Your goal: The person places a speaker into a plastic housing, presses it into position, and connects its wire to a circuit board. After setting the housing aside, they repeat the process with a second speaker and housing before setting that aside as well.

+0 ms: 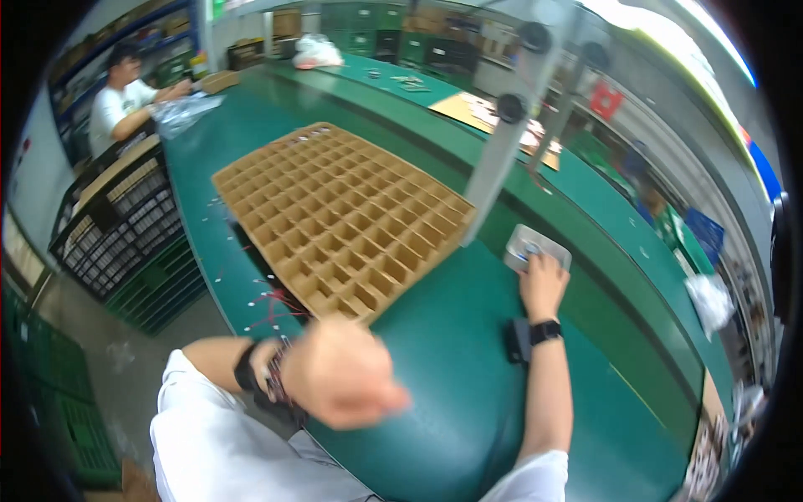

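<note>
My left hand (347, 372) is raised over the near edge of the green table, close to the near corner of a brown cardboard divider tray (368, 314). It is blurred, but its fingers look curled in; whatever they may hold is hidden. My right hand (544, 284) reaches into a small whitish plastic box (562, 253) with small parts in it. Its fingertips are down among those parts and I cannot see whether they grip one. The tray is a grid of cells, most of them showing no contents; a few small pale pieces lie in its far cells.
Red wires (272, 308) with small white ends lie left of the tray. A small black block (518, 341) sits by my right wrist. A grey post (502, 159) rises behind the tray. Another person (121, 105) works at the far left, near stacked crates (125, 226).
</note>
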The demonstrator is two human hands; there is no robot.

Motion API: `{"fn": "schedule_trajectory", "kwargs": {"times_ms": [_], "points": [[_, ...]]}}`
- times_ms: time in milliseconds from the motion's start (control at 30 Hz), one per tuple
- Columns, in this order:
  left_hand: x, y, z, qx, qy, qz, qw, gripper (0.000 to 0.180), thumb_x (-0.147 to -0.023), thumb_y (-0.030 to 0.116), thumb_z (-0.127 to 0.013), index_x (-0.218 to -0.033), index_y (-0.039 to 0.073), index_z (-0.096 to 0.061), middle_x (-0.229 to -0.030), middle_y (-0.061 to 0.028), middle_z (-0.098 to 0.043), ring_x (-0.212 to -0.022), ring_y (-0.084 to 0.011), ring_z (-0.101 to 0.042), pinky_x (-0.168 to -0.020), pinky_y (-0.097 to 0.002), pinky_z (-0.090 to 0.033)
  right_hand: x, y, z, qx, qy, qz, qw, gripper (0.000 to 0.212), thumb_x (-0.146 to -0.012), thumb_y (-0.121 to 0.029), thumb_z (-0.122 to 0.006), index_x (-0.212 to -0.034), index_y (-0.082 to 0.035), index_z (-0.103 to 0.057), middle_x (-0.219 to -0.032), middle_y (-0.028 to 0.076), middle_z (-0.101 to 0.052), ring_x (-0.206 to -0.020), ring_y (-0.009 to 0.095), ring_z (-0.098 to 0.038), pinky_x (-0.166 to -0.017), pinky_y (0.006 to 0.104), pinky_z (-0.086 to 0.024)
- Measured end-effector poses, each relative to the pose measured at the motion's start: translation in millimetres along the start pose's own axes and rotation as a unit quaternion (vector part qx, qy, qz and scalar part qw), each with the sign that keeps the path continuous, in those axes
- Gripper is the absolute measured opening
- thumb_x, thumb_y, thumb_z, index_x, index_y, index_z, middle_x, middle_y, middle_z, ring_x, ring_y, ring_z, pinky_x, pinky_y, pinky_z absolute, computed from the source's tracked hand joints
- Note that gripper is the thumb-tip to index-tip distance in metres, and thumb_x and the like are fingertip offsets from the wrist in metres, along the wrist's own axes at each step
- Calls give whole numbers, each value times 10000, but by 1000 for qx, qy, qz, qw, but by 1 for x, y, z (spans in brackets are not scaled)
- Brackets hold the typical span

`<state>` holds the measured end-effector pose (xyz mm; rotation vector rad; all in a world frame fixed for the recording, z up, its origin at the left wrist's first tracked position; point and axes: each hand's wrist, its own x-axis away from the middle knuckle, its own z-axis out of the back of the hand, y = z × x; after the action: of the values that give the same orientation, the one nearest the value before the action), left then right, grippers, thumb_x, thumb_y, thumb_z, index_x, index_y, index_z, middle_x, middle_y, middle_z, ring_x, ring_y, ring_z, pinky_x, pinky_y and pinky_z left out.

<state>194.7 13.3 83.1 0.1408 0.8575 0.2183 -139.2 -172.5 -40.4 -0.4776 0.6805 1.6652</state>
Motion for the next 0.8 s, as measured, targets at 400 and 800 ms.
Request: {"fn": "schedule_trajectory", "kwargs": {"times_ms": [400, 800], "points": [[76, -283, 184, -477, -123, 564, 663, 273, -821, 269, -591, -1072, 165, -614, -984, -112, -612, -976, -275, -573, -815, -379, -474, 55, 0, 67, -89, 119, 143, 979, 160, -724, -63, -628, -880, -98, -622, -766, 58, -496, -758, 238, -514, -701, 383, -382], [73, -336, 207, -360, 20, 521, 774, 206, -815, 254, -579, -896, 64, -591, -865, -114, -647, -823, -294, -614, -738, -397, -486, 192, -46, 203, -136, -48, 228, 963, 293, -687, -187, -678, -971, -171, -606, -924, 45, -484, -839, 215, -482, -782, 384, -359]]}}
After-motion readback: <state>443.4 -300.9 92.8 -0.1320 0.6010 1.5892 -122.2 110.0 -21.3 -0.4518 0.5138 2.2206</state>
